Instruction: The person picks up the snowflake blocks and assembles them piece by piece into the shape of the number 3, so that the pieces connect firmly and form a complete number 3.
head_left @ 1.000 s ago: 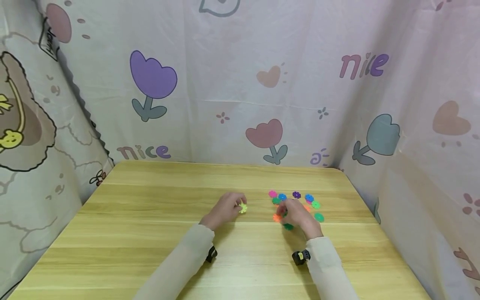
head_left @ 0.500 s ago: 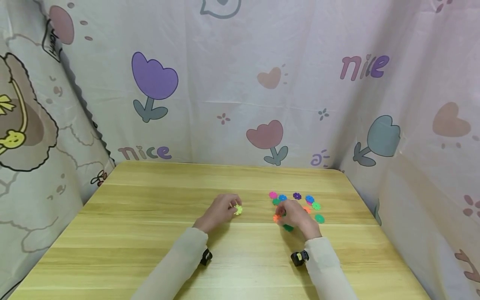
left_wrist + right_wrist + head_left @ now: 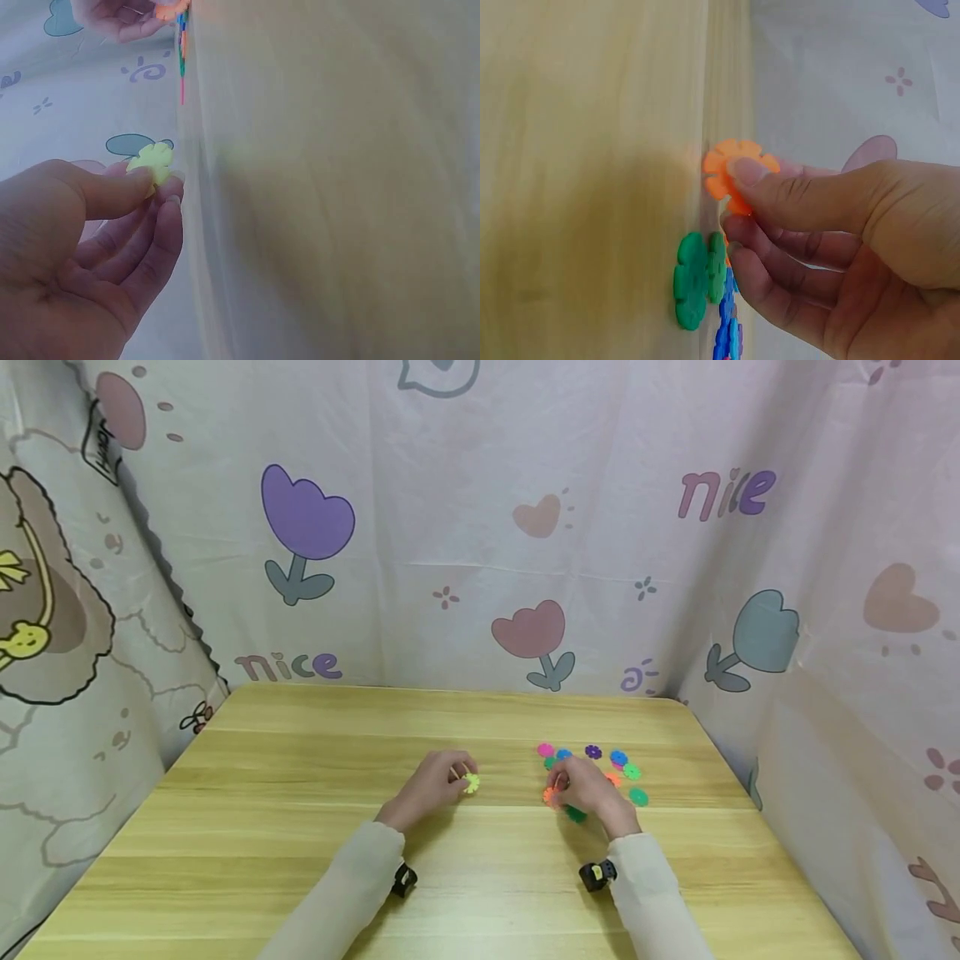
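A yellow flower-shaped notched disc (image 3: 154,161) is pinched between the thumb and fingers of my left hand (image 3: 431,787), just over the middle of the table. My right hand (image 3: 588,791) pinches an orange flower-shaped disc (image 3: 724,169) by thumb and forefinger, as the right wrist view shows. Under and beside that hand lie more discs: a dark green disc (image 3: 691,281) nearest, a lighter green disc (image 3: 638,797) to the right. The right hand hides part of the group.
Behind the right hand, a pink disc (image 3: 545,750), a purple disc (image 3: 593,752) and a blue disc (image 3: 618,757) lie flat among several others. The wooden table (image 3: 300,860) ends at a patterned curtain (image 3: 420,527) behind and at both sides.
My left hand has moved left and slightly nearer with the yellow disc. My right hand has shifted slightly left, and the orange disc is now in its pinch.
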### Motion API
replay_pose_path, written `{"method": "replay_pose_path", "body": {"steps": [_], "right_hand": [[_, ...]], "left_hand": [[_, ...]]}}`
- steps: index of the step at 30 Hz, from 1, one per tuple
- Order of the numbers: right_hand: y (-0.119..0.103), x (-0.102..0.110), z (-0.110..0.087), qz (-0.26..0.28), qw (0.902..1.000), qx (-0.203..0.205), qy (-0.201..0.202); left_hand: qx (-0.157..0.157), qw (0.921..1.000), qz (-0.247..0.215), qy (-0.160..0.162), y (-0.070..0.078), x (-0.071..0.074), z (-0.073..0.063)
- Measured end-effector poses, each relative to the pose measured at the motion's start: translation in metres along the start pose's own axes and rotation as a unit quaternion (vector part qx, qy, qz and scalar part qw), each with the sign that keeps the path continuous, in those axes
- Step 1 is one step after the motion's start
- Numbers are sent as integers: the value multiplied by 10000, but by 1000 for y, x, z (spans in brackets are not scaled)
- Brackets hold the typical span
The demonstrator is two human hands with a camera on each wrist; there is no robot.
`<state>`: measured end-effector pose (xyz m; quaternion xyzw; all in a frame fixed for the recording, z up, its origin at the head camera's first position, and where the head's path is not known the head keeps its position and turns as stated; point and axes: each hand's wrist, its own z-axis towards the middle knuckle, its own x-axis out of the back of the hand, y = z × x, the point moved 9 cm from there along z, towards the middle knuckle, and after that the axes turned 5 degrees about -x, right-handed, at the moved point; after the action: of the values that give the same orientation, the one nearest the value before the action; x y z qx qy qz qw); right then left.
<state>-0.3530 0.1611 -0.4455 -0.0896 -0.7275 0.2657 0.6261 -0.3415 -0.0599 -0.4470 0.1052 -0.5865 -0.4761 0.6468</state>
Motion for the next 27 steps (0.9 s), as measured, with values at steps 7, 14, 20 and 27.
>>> {"method": "replay_pose_path", "body": {"steps": [7,14,20,27], "right_hand": [[-9,3,-1,152,9998,141,53],[-22,4,-1,436,9984,358,6],[-35,6,-2,561,9965,617,87],[-47,4,-4,679,9931,892,339]], "left_hand": [[52,9999,-139,-40,1,1,-7],[-73,9995,-300,-46,2,1,-11],[-74,9990,-450,-29,3,1,-13],[-21,9980,-639,-4,6,-1,-15]]}}
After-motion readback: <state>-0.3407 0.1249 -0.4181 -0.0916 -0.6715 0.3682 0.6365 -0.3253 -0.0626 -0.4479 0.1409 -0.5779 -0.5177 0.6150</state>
